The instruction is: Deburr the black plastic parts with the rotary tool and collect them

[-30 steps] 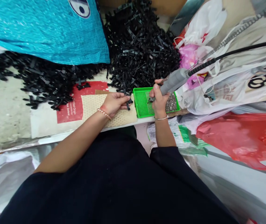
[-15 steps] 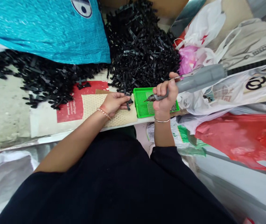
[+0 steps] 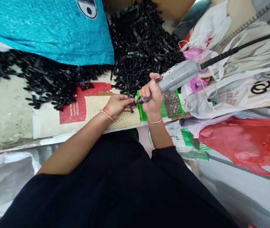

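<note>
My left hand (image 3: 118, 106) pinches a small black plastic part (image 3: 131, 108) above a cream honeycomb-textured mat (image 3: 97, 106). Wrapped around a grey electric screwdriver (image 3: 176, 76), my right hand (image 3: 152, 98) tilts its tip down to the left. That tip meets the black part, or comes very close to it; the exact contact is too small to make out. Under my right hand lies a green perforated tray (image 3: 142, 115). Many small silvery screws (image 3: 171, 104) fill the tray's right side, and my right hand hides part of its middle.
A large pile of similar black parts (image 3: 144, 47) stands behind the tray, with more heaped at left under a shiny blue bag (image 3: 49, 31). Plastic bags crowd the right side, including a red bag (image 3: 241, 142). A black cable (image 3: 241, 47) runs from the screwdriver.
My right hand has moved the screwdriver left, from over the green tray to the black part. The screws at the tray's right are now uncovered. My left hand stays nearly still.
</note>
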`<state>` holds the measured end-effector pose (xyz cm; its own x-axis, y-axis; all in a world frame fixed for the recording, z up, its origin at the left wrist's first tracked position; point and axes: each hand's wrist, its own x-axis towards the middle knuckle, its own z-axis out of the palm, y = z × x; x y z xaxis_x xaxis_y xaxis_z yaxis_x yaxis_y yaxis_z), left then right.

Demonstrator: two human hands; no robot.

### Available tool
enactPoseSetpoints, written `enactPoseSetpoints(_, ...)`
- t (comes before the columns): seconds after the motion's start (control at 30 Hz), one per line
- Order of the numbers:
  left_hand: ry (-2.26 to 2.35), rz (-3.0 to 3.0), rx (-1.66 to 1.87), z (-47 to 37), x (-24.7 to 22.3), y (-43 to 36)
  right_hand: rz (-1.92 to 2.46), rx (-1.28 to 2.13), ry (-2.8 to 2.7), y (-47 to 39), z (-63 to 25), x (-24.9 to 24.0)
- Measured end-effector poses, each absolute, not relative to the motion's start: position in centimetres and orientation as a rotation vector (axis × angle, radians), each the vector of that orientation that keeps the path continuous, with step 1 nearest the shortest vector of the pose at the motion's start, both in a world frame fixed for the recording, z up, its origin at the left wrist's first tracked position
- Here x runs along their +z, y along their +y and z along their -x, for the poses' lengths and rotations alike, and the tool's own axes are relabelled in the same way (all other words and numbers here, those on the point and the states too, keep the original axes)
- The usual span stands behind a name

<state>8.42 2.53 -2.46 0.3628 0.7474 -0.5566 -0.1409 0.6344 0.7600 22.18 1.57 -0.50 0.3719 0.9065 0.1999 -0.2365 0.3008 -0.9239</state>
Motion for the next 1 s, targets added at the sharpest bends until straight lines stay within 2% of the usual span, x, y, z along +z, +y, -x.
enactPoseSetpoints(0.13, 1.046, -0.681, 0.632, -8.4, -2.5, 2.5, 1.029, 0.896, -0.894, 1.7, -22.3, -1.2)
enactPoseSetpoints(0.4, 1.061, -0.668, 0.632, -8.4, -2.3, 2.5, 0.882, 0.885, -0.859, 1.5, -21.3, 0.1)
enactPoseSetpoints(1.0, 1.04, -0.694, 0.645, -8.4, -2.9, 2.6, 1.035, 0.923, -1.026, 1.0, -21.0, -0.9)
